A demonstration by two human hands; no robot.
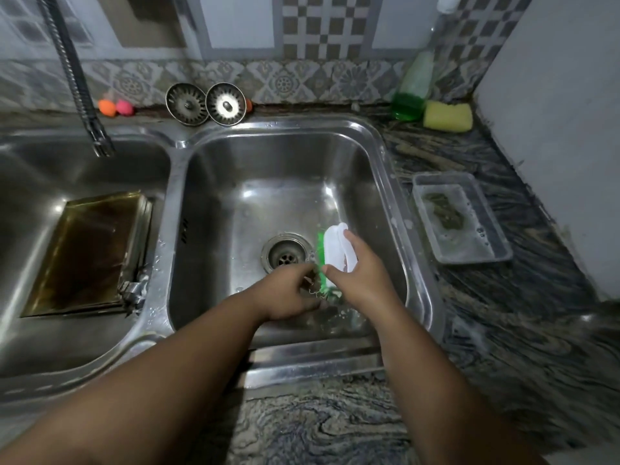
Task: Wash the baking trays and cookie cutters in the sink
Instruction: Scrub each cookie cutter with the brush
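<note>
Over the right sink basin (214, 196), my right hand (360, 273) grips a white scrub brush with green bristles (335, 250). My left hand (290, 292) is closed around a small metal cookie cutter (310, 280), pressed against the bristles; most of the cutter is hidden by my fingers. A dark golden baking tray (87, 250) lies tilted in the left sink basin (40, 330), with a small metal piece (132, 292) at its near right corner. The drain (285, 253) sits just beyond my hands.
A flexible faucet hose (77, 82) hangs over the left basin. Two metal sink strainers (206, 104) lean on the back wall. A green soap bottle (411, 92) and yellow sponge (448, 117) stand at the back right. A clear plastic tray with soapy water (461, 218) rests on the counter.
</note>
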